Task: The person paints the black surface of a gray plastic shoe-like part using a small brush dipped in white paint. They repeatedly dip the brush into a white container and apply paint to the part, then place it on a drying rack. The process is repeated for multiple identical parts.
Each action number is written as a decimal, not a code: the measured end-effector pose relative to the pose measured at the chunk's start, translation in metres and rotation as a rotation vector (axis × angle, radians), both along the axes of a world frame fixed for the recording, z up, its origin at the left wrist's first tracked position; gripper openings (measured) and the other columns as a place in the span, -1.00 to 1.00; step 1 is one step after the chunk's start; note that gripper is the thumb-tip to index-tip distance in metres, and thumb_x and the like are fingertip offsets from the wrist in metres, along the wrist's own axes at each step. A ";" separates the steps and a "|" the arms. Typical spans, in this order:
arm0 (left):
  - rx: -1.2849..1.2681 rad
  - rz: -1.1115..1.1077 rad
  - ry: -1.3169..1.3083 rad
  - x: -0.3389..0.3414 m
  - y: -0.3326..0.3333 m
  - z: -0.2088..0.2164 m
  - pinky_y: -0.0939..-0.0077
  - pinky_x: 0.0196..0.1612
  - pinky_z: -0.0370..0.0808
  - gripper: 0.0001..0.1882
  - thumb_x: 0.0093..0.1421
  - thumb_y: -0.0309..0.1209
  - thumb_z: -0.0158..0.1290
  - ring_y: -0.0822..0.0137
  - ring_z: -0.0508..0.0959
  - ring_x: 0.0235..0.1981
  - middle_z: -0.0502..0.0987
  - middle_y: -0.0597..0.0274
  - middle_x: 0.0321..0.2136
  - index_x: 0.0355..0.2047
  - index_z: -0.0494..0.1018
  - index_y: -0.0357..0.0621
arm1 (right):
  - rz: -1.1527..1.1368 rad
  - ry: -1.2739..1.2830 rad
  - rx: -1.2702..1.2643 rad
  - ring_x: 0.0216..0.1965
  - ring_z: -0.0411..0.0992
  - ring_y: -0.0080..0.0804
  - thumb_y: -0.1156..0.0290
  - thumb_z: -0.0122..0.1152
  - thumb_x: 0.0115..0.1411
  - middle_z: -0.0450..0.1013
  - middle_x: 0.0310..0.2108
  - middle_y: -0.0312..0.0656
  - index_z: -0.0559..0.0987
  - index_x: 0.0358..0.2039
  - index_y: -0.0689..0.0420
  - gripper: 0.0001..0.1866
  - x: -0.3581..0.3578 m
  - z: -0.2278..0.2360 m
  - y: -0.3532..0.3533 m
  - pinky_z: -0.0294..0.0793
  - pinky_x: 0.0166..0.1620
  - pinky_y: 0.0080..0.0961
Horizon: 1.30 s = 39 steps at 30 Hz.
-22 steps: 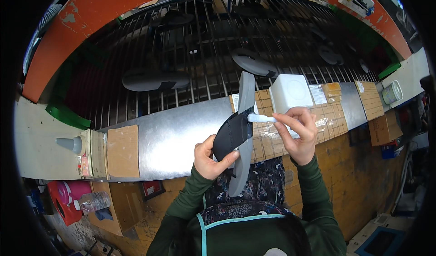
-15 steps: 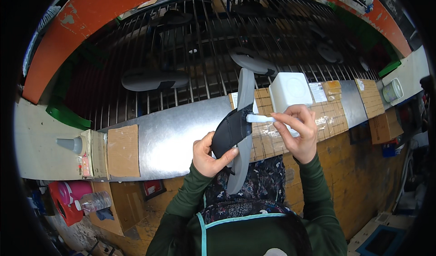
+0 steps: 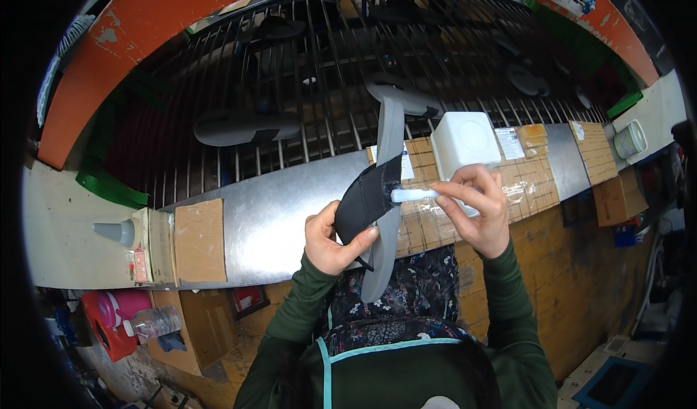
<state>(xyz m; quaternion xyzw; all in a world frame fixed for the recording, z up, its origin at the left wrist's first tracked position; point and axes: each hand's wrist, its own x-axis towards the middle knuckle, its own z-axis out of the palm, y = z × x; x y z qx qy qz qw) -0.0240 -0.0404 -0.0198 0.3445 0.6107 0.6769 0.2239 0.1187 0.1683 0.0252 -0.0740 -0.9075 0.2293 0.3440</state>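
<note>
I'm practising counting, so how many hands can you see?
2. The left hand holds a grey sandal with a black strap; the right hand pinches a white brush between its fingers. No others are visible.

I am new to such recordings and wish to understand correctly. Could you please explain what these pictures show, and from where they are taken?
There is no machine here: each grip is a person's bare hand. The view comes from a wide fisheye camera on the person's head, looking down, so straight edges look bent. The left grip holds a sandal with a grey sole and a black strap. The right grip holds a slim white tool, its tip at the strap's edge. On the metal table, a cardboard piece lies at left and a taped sheet at right, under a white container. Another grey sandal lies beyond.
</note>
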 end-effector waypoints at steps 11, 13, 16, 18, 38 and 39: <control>0.036 0.011 -0.005 -0.004 0.000 0.005 0.67 -0.38 0.48 -0.68 0.05 -0.45 0.29 0.54 0.56 -0.46 0.61 0.23 -0.45 -0.23 0.49 -0.36 | 0.066 -0.044 -0.047 -0.45 0.27 -0.58 0.36 0.40 0.02 0.43 -0.40 -0.42 0.72 -0.29 -0.05 -0.81 0.003 0.001 0.002 0.06 -0.26 -0.51; 0.051 -0.007 -0.044 -0.004 0.000 0.005 0.68 -0.37 0.49 -0.68 0.06 -0.45 0.28 0.54 0.56 -0.45 0.61 0.23 -0.44 -0.22 0.48 -0.37 | 0.085 -0.039 -0.080 -0.45 0.28 -0.58 0.38 0.40 0.02 0.43 -0.40 -0.41 0.72 -0.29 -0.04 -0.81 0.003 0.002 0.002 0.07 -0.25 -0.51; 0.058 -0.030 -0.092 -0.003 0.000 0.005 0.67 -0.35 0.49 -0.66 0.07 -0.45 0.28 0.53 0.56 -0.43 0.61 0.22 -0.41 -0.20 0.47 -0.37 | 0.056 0.011 -0.079 -0.44 0.29 -0.57 0.41 0.40 0.00 0.44 -0.40 -0.40 0.72 -0.29 -0.03 -0.80 0.001 0.005 0.003 0.06 -0.23 -0.50; 0.042 -0.043 -0.098 -0.003 0.000 0.005 0.65 -0.33 0.50 -0.65 0.07 -0.44 0.28 0.52 0.57 -0.42 0.61 0.22 -0.39 -0.19 0.47 -0.38 | -0.026 0.078 -0.046 -0.44 0.29 -0.56 0.43 0.41 -0.01 0.44 -0.40 -0.39 0.71 -0.28 -0.03 -0.78 -0.003 0.006 0.001 0.06 -0.22 -0.49; 0.023 -0.054 -0.047 -0.005 -0.001 0.005 0.67 -0.39 0.43 -0.66 0.04 -0.40 0.31 0.57 0.51 -0.47 0.58 0.28 -0.47 -0.24 0.49 -0.34 | 0.001 -0.001 0.092 -0.43 0.29 -0.54 0.41 0.40 0.00 0.43 -0.41 -0.39 0.71 -0.29 -0.03 -0.79 -0.001 0.017 -0.001 0.07 -0.24 -0.48; 0.017 -0.053 -0.046 -0.005 -0.001 0.006 0.67 -0.40 0.43 -0.66 0.04 -0.40 0.31 0.57 0.51 -0.48 0.58 0.28 -0.47 -0.24 0.49 -0.34 | 0.002 -0.007 0.101 -0.43 0.29 -0.55 0.40 0.40 0.01 0.43 -0.41 -0.39 0.71 -0.29 -0.03 -0.80 0.000 0.017 0.000 0.07 -0.24 -0.48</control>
